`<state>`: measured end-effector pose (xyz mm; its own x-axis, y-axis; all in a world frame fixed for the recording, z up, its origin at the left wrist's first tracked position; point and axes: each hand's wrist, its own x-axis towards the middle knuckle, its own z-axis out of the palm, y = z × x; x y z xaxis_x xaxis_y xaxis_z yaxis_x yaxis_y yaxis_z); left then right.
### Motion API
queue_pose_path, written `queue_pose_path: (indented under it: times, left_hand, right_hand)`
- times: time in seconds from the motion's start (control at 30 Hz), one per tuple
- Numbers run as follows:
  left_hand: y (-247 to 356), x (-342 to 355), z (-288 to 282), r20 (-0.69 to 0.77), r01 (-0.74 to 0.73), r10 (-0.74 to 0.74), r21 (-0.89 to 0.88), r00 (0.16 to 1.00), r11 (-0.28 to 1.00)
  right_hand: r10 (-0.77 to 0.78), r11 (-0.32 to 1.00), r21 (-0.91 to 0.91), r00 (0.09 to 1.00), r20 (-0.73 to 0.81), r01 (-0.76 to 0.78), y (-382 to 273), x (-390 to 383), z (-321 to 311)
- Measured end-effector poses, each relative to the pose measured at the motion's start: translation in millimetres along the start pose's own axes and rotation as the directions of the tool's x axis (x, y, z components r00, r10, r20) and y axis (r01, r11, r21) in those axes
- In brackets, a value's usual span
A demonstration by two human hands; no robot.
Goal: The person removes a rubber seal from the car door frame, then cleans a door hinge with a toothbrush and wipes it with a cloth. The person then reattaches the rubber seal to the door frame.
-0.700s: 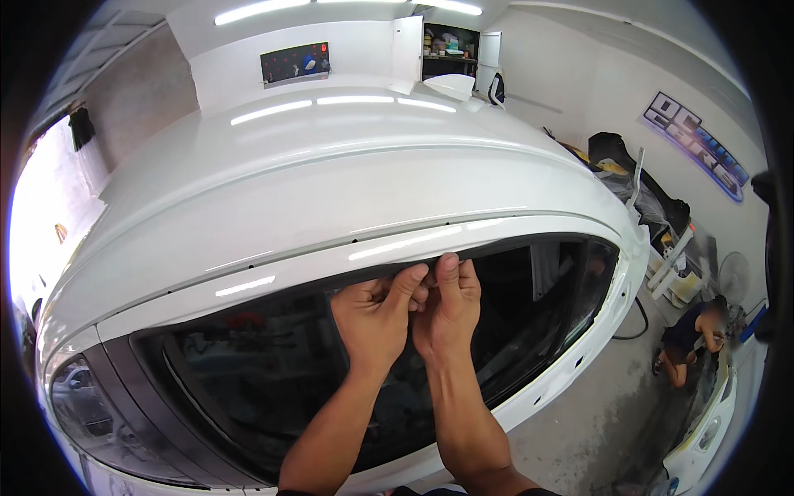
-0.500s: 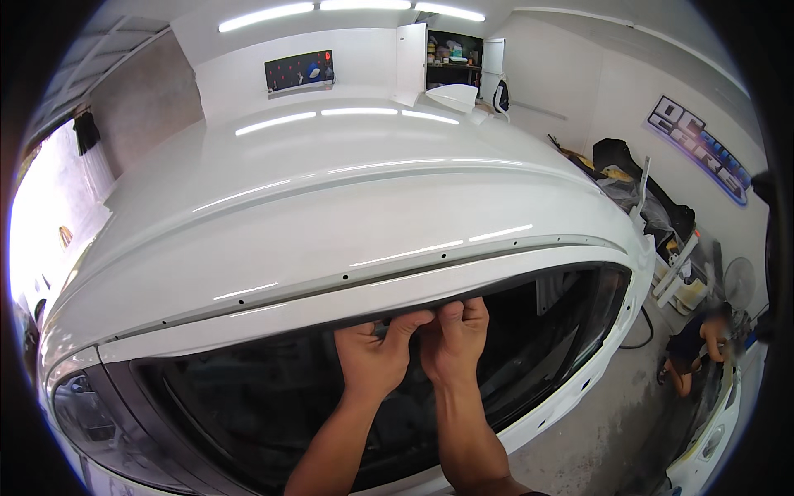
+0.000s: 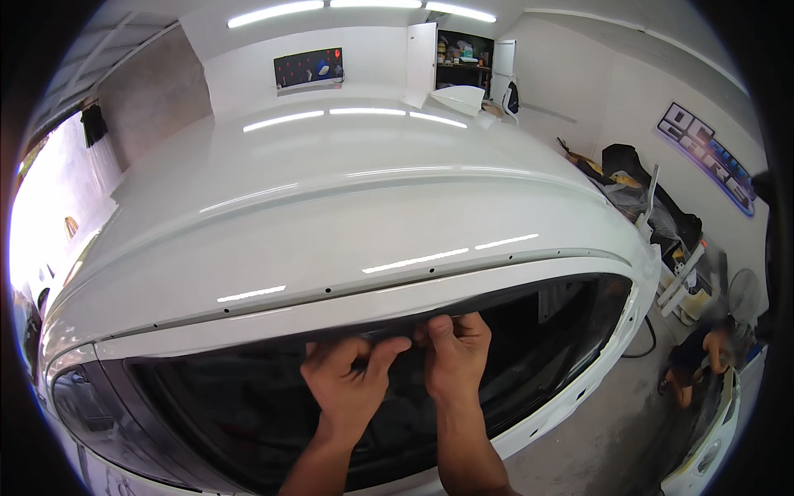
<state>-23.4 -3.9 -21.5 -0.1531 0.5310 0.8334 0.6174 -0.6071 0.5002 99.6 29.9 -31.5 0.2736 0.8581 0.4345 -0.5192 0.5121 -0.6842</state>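
Both my hands are at the upper edge of a dark car window (image 3: 248, 413), where a thin black trim strip (image 3: 389, 327) runs beneath the white roof rail (image 3: 273, 318). My right hand (image 3: 457, 360) pinches the strip, thumb in front and fingers curled behind. Just to its left, my left hand (image 3: 346, 384) is closed at the strip too, its thumb pointing toward the right hand. Its fingertips are partly hidden behind the strip's edge. Above the rail, a row of small dark holes lines the channel of the glossy white roof (image 3: 347, 215).
Another person (image 3: 701, 360) crouches at the right beside a white car panel (image 3: 707, 455). Behind them are a fan (image 3: 746, 291) and piled car parts (image 3: 633, 182). An open cabinet (image 3: 463, 62) with shelved items stands at the back wall. A white fin (image 3: 457, 101) sits on the far roof.
My left hand has shifted left and slightly down, widening the gap between the hands. The right hand stays at nearly the same place, a little lower. The view has tilted slightly.
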Motion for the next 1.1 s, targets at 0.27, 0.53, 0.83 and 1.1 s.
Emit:
queue_pose_path:
  times: [0.27,0.53,0.83,1.1]
  left_hand:
    - [22,25,-11,-0.029,-0.436,0.605,0.667,0.796,0.605]
    - [34,22,-4,-0.020,-0.413,0.620,0.728,0.785,0.547]
    - [48,34,3,-0.098,-0.325,0.487,0.630,0.868,0.706]
    - [7,15,-63,-0.125,-0.304,0.593,0.765,0.795,0.568]
  right_hand:
    - [0.195,0.979,-0.071,0.977,0.088,-0.190,-18,4,-3]
    - [0.245,0.969,-0.015,0.961,0.131,-0.245,-25,1,-5]
    - [0.079,0.981,0.169,0.992,0.099,-0.095,5,3,7]
    - [0.087,0.995,0.044,0.996,0.036,-0.089,14,-3,11]
